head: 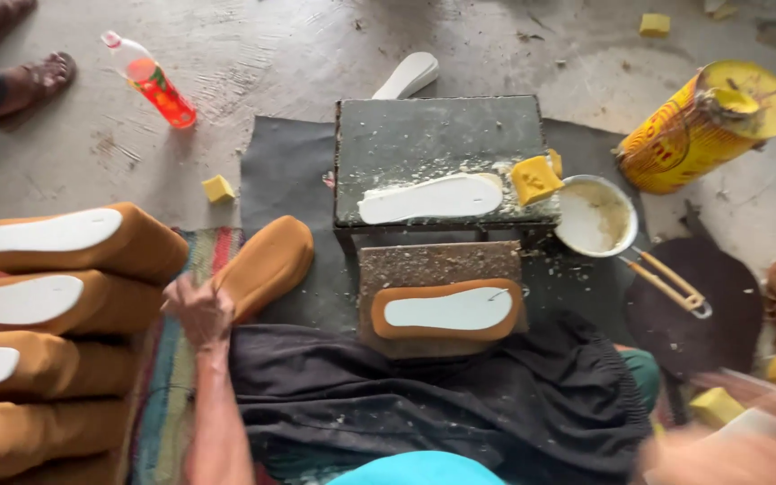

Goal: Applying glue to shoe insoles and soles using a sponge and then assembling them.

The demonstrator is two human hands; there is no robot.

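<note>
a tipped yellow can (707, 126), a white glue bowl (596, 216), a red drink bottle (150, 81) on the concrete floor (253, 54)

The shoe upper (267, 265) in the left hand (198, 313) was tan-brown, like the stacked ones (65, 296) with white soles at left. The far tin (707, 126) was yellow, the bottle (150, 79) red, the rug (172, 359) striped in many colours, and the surface (437, 144) dark grey, flecked white.
</note>
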